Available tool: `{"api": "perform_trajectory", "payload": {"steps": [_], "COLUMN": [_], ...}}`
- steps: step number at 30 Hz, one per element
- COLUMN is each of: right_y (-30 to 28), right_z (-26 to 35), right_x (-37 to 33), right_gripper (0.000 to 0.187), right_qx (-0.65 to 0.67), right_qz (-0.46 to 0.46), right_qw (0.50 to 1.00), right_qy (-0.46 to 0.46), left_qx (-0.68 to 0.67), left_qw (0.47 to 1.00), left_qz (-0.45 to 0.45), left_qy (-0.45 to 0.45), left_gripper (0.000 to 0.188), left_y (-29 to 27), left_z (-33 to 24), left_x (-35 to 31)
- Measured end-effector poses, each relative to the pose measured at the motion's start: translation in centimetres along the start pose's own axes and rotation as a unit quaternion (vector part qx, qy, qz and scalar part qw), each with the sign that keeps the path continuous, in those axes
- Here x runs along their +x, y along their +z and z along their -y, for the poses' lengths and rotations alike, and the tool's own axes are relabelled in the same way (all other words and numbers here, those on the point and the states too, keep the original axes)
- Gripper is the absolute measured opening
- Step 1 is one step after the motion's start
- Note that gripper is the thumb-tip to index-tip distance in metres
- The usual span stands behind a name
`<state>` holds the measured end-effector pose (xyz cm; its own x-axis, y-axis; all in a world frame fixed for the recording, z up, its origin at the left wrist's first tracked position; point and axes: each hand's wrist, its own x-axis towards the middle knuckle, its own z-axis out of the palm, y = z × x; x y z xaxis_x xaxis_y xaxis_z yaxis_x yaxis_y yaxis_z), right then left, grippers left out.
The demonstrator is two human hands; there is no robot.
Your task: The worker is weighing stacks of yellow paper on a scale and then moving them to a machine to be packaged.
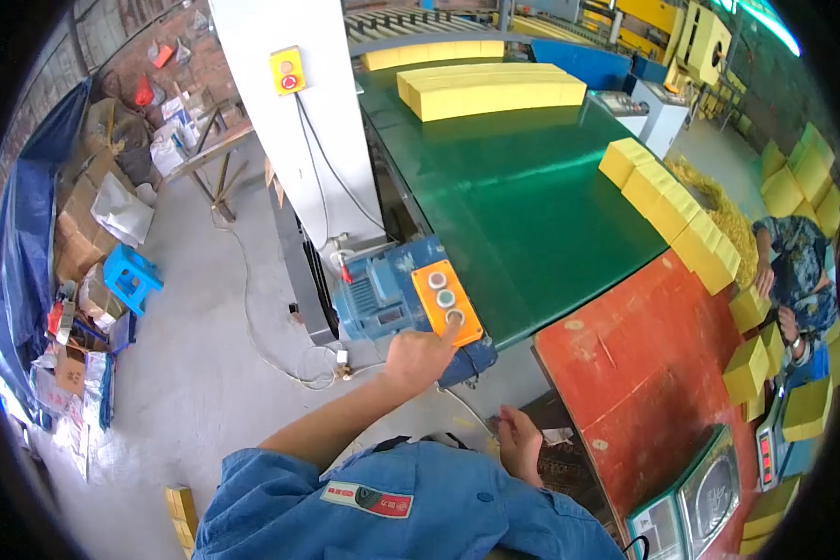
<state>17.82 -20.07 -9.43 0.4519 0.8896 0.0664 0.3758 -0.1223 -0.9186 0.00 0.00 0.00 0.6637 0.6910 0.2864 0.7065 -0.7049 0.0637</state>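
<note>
My left hand [418, 362] reaches forward with its index finger stretched out, the fingertip on the lowest round button of an orange control box [447, 303]. Its other fingers are curled and hold nothing I can see. The box has several round buttons in a row and sits against a blue motor [379, 297]. Close to my body, my right hand [521, 444] hovers by the near left edge of the red tabletop [639, 364]. Its fingers are loosely bent, apart from the thumb, and nothing shows in them.
Yellow paper stacks lie on the green conveyor belt [523, 196]: a long block [495, 91] far off and a row [667, 210] on the right. A co-worker [798, 271] handles yellow bundles at right. A white pillar [299, 140] and a blue stool [131, 278] stand left.
</note>
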Motion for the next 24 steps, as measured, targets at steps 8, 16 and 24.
{"api": "perform_trajectory", "payload": {"steps": [8,16,24], "right_y": [-5.9,-12.7,-13.8], "right_z": [1.0,-0.3,-2.7], "right_x": [-1.2,-2.4,-2.5], "right_gripper": [0.021,0.031,0.039], "right_qx": [-0.107,-0.319,-0.425], "right_qz": [-0.104,-0.111,-0.105], "right_qw": [0.982,0.931,0.886], "right_qy": [-0.113,-0.139,-0.152], "left_qx": [-0.016,-0.022,-0.018], "left_qw": [1.000,1.000,1.000], "left_qz": [-0.025,-0.010,-0.008], "left_qy": [0.011,0.002,-0.005], "left_gripper": [0.052,0.053,0.054], "left_y": [0.1,-0.8,-0.6], "left_z": [-0.2,-0.8,-1.0], "left_x": [0.5,0.3,0.0]}}
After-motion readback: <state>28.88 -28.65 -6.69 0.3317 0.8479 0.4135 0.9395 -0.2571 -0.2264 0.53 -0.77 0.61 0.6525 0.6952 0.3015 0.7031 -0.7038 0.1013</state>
